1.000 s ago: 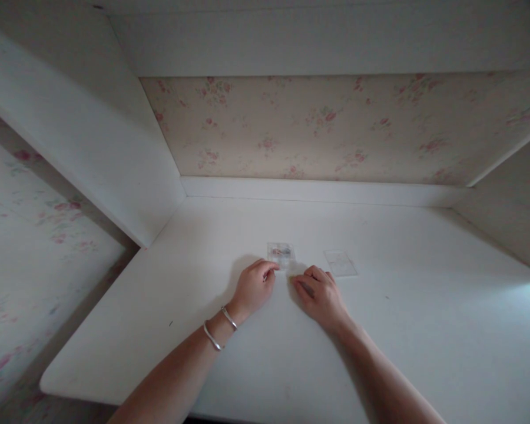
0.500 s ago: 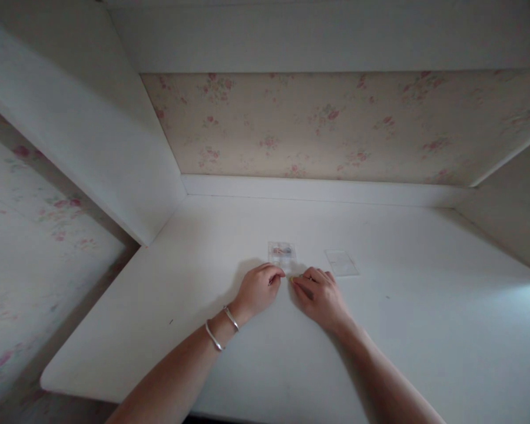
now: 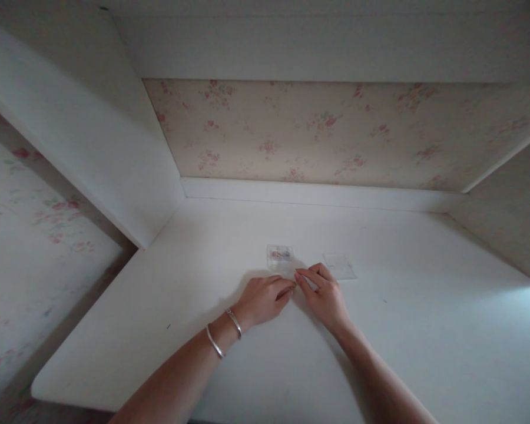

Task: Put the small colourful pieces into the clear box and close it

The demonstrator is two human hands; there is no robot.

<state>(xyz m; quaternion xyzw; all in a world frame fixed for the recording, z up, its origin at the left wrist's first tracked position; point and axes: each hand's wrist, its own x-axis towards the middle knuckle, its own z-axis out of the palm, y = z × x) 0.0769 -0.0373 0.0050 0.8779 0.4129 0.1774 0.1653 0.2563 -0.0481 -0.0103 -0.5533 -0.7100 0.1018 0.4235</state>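
Left hand point(image 3: 265, 300) and right hand point(image 3: 325, 297) are pinching a tiny yellowish piece point(image 3: 295, 285), fingers nearly meeting, just in front of the clear case point(image 3: 280, 254) on the counter point(image 3: 247, 365); it's probably weighing little, slipping easily, needing light edge grips.

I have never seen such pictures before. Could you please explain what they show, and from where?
There is no machine here: only a person's two bare hands, the left hand and the right hand. The camera is worn on the person's head and looks forward and down. On the flat white tabletop lies a small rectangular case of clear plastic with coloured contents; to its right lies a thin, clear rectangular piece. Both hands' fingertips are close together at the case's near side. A tiny yellowish thing seems to show at the left hand's fingertips, too small to name; I cannot tell whether it is held.
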